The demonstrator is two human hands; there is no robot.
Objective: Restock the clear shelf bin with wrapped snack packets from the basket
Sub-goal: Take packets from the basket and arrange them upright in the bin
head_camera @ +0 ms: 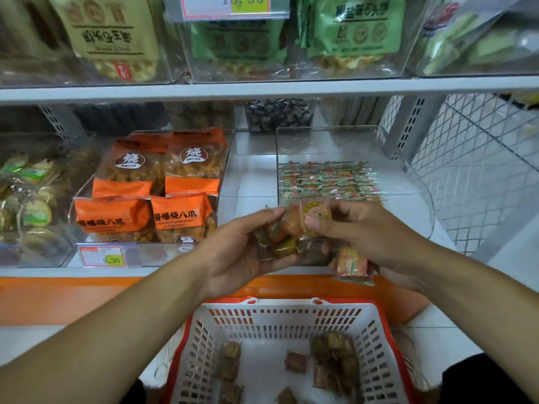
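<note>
Overhead, a white shop shelf (pixel 262 90) carries clear boxes of green and tan snack bags, with a yellow price tag (pixel 233 5) hanging from above. On the lower shelf (pixel 250 170), orange bags (pixel 151 193) fill one clear box at left, with a price label (pixel 103 256) on its front edge, and round wrapped cakes (pixel 26 196) lie further left. White wire mesh (pixel 478 158) closes the shelf's right side. An orange strip (pixel 73 298) runs along the base below, and the floor is pale tile.

The clear shelf bin (pixel 420 182) stands on the lower shelf at right, with rows of red-and-green wrapped snack packets (pixel 326 179) lying flat across its back half. Both hands hover just in front of the bin, above a white basket (pixel 280 325) with a red rim. More packets (pixel 332 363) lie loose on the basket floor, well below the hands.

The left hand (pixel 239 252) is cupped, its fingers curled round a small bunch of packets (pixel 285 243) in the palm. The right hand (pixel 364 240) meets it from the right, thumb and fingers pinching one orange packet (pixel 309 217) at the top of that bunch, while its lower fingers hold another packet (pixel 353 263) against the palm.
</note>
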